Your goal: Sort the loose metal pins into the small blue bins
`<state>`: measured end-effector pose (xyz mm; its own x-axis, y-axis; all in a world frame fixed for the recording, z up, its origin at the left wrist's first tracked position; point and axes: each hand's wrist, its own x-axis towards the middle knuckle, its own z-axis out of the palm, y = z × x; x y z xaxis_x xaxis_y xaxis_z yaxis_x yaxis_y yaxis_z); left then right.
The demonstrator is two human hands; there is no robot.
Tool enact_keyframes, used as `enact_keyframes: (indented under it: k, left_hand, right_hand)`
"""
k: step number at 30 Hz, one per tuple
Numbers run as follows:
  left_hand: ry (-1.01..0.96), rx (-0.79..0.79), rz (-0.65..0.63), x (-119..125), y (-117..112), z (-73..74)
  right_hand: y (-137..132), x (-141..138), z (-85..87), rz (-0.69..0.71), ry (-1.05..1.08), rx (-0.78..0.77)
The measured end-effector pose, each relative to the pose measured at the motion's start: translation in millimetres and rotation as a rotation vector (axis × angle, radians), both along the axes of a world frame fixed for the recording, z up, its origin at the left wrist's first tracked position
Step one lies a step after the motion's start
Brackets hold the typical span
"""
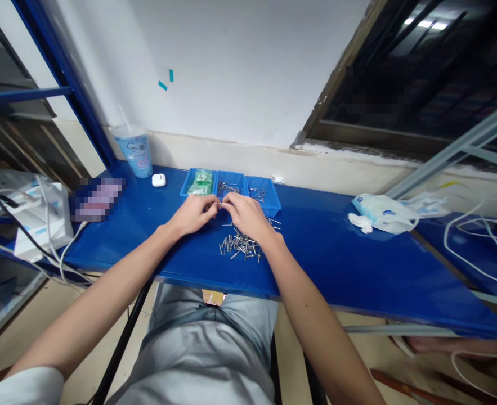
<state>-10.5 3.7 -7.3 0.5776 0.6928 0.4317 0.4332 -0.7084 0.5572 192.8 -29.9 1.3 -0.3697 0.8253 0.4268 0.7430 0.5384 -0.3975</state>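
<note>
My left hand (195,214) and my right hand (245,214) meet fingertip to fingertip over the blue table (336,247), both pinched on a small metal pin too small to make out clearly. Just below my right hand lies a loose pile of metal pins (240,246). Behind the hands stand three small blue trays: the left tray (184,190) holds green packets, the middle tray (231,179) and the right tray (274,203) hold several pins.
A blue plastic cup with a straw (133,149) and a white earbud case (159,180) sit at the back left. A white charger box with cables (41,216) lies at the left edge. A tissue pack (383,212) rests to the right, with white cables (471,247) beyond.
</note>
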Motion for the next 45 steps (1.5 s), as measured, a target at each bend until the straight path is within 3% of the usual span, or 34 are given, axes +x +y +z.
enact_keyframes:
  k: [33, 45]
  left_hand:
    - [-0.013, -0.011, -0.013, 0.8, -0.5, -0.7]
    - [0.014, 0.09, 0.006, 0.1, 0.6, 1.8]
  right_hand:
    - [0.3, 0.8, -1.2, -0.01, 0.014, -0.02]
    - [-0.5, 0.8, 1.0, -0.018, 0.003, -0.008]
